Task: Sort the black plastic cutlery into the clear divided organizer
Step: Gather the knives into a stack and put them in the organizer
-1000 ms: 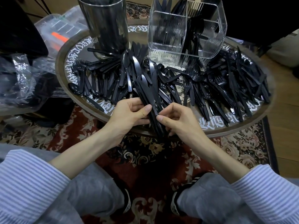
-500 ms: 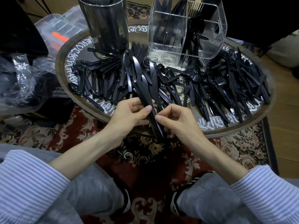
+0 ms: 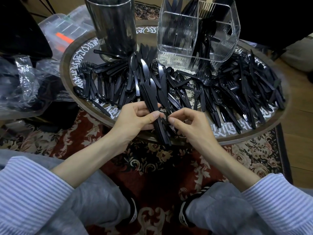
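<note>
Over the tray of unreadable white script, left hand grip round stacked knives, right hand grip pinching one handle.

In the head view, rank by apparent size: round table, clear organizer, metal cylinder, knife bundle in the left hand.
1. Round table, clearly largest.
2. Clear organizer and metal cylinder: look similar and both are cropped at the top, so unranked.
3. Knife bundle, slimmest, though nearest the camera, gripped by the left hand.

Both forearms reach forward from striped sleeves. The left hand has its fingers and thumb curled closed in a grip; the right hand pinches thumb to forefinger beside it.
</note>
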